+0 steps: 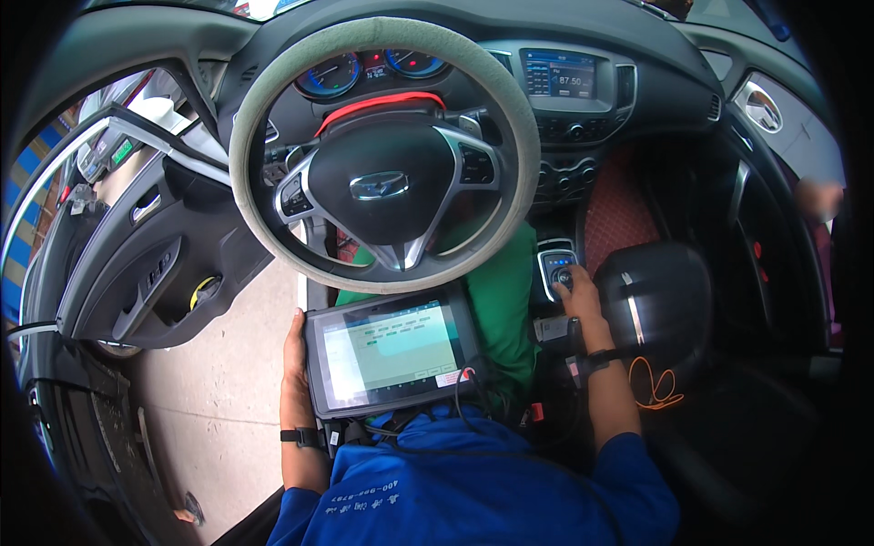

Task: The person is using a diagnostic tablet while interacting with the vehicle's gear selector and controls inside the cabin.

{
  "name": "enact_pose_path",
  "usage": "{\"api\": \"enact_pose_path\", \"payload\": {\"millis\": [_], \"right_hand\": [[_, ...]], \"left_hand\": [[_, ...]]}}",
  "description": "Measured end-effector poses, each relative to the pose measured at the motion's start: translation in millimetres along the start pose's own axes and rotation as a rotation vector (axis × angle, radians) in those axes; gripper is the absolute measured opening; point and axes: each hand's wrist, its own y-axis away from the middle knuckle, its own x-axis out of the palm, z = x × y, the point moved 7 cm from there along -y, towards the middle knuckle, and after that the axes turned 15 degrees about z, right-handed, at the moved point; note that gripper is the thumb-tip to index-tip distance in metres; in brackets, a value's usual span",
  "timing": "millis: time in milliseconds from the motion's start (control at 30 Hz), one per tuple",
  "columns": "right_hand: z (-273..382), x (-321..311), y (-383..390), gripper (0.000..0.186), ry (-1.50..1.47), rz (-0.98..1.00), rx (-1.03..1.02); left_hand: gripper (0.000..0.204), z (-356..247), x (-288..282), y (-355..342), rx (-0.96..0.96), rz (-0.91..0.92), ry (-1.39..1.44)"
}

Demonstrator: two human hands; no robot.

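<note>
Left hand clasping the left edge of a black tablet, propped on the lap just near of the steering wheel. Right hand resting fingers-down on the gear selector; grip unclear. Open door left, over pale concrete ground. Orange cable right.

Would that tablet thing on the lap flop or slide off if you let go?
Probably not flop: the tablet looks like a stiff slab with a thick dark rubbery case, so it should grip rather than slip. It may tip, though, since it leans on the lap and only the left hand steadies its edge. The cable plugged in could tug it.
</note>
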Motion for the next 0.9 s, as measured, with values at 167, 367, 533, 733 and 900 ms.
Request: {"api": "enact_pose_path", "payload": {"millis": [167,367,533,733,900], "right_hand": [[1.6,-4.7,2.9,0.060,0.059,-0.048,0.023],[14.4,-12.3,5.9,0.066,0.073,-0.046,0.203],[13.1,-10.8,5.8,0.061,0.079,-0.047,0.201],[14.1,-9.7,5.4,0.055,0.086,-0.059,0.179],[5.8,-4.6,3.0,0.058,0.087,-0.061,0.137]], "left_hand": [[0.059,-1.9,1.4,-1.0,0.005,-0.009,-0.039],[0.065,-2.9,1.7,1.1,0.007,0.002,-0.036],[0.064,-3.4,5.1,1.4,0.001,0.012,-0.018],[0.063,-3.0,5.4,0.9,0.007,0.024,0.002],[0.063,-4.5,7.4,2.3,-0.004,-0.006,-0.011]]}}
